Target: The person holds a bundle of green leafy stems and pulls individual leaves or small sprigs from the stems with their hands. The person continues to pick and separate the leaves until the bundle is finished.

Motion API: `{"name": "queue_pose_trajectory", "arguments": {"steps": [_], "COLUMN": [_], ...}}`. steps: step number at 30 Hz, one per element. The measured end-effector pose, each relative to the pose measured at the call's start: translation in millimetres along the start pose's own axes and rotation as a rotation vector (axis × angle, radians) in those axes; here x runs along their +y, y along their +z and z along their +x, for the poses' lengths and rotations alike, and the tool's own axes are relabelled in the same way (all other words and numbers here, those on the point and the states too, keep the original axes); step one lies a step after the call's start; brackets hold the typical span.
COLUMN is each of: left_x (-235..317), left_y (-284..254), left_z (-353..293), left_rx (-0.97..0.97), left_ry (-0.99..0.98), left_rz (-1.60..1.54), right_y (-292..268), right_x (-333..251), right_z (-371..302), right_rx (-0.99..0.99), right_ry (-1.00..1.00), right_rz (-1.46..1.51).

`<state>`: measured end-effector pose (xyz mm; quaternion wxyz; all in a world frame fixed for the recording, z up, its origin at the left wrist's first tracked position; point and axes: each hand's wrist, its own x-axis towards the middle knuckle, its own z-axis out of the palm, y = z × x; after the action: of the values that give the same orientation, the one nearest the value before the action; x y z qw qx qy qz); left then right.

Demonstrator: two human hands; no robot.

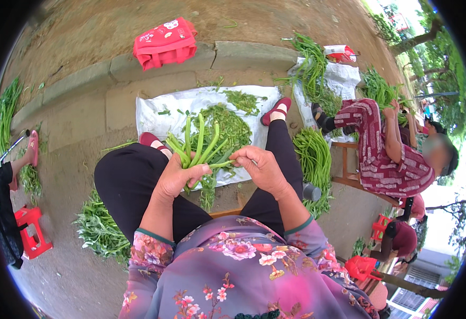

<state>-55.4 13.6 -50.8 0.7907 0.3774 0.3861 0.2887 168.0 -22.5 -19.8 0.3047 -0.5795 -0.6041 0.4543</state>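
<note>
My left hand (177,178) is closed around a bunch of thick green vegetable stems (198,138), their cut-looking ends fanning upward and leaves hanging below the fist. The fingers of my right hand (262,167) pinch a thin green stem (224,164) at the bunch's right side. Both hands are above my lap, between my knees. Beyond them, a white woven sheet (156,109) lies on the ground between my feet. A heap of loose green leaves (225,125) covers its middle.
A pile of long green stems (312,154) lies beside my right leg, near a grey cup (311,192). Leafy greens (103,226) lie by my left thigh. A red bag (166,45) sits by the stone curb. A person (368,151) sits at right; a red stool (31,234) stands left.
</note>
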Motion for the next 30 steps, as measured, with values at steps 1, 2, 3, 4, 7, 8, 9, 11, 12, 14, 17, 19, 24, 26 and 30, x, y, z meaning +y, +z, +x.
{"name": "queue_pose_trajectory", "arguments": {"steps": [1, 2, 3, 4, 7, 8, 9, 11, 12, 14, 17, 19, 24, 26, 30], "left_x": [1, -1, -4, -5, -7, -8, -8, -9, -9, -13, -15, -15, -23, -25, -34], "left_y": [0, 0, 0, 1, 3, 3, 4, 4, 4, 2, 2, 3, 10, 15, 26], "left_z": [0, 1, 2, 2, 4, 4, 4, 6, 7, 9, 10, 12, 17, 17, 16], "left_rx": [-0.001, 0.011, 0.022, 0.033, 0.06, 0.069, 0.076, 0.088, 0.094, 0.105, 0.114, 0.118, 0.2, 0.216, 0.271], "left_ry": [-0.015, -0.003, 0.008, 0.02, 0.026, 0.027, 0.028, 0.033, 0.036, 0.044, 0.035, 0.007, -0.041, -0.05, -0.048], "left_rz": [0.006, -0.005, -0.015, -0.026, -0.03, -0.031, -0.032, -0.055, -0.069, -0.06, -0.067, -0.032, 0.052, 0.06, 0.019], "right_y": [1, 1, 2, 3, 6, 7, 8, 9, 9, 10, 12, 14, 19, 20, 26], "right_x": [1, 2, 3, 5, 9, 10, 11, 12, 13, 16, 12, 23, 35, 40, 53], "right_z": [-1, -2, -4, -5, -7, -8, -9, -12, -13, -15, -15, -12, 2, 7, 13], "right_rx": [0.004, 0.008, 0.012, 0.017, 0.046, 0.059, 0.068, 0.088, 0.098, 0.116, 0.172, 0.228, 0.334, 0.376, 0.376], "right_ry": [-0.006, -0.011, -0.027, -0.043, -0.077, -0.085, -0.082, -0.076, -0.067, -0.048, -0.008, -0.006, -0.036, -0.125, -0.24], "right_rz": [-0.001, -0.002, -0.03, -0.058, -0.149, -0.181, -0.184, -0.189, -0.183, -0.17, -0.155, -0.17, -0.236, -0.33, -0.588]}}
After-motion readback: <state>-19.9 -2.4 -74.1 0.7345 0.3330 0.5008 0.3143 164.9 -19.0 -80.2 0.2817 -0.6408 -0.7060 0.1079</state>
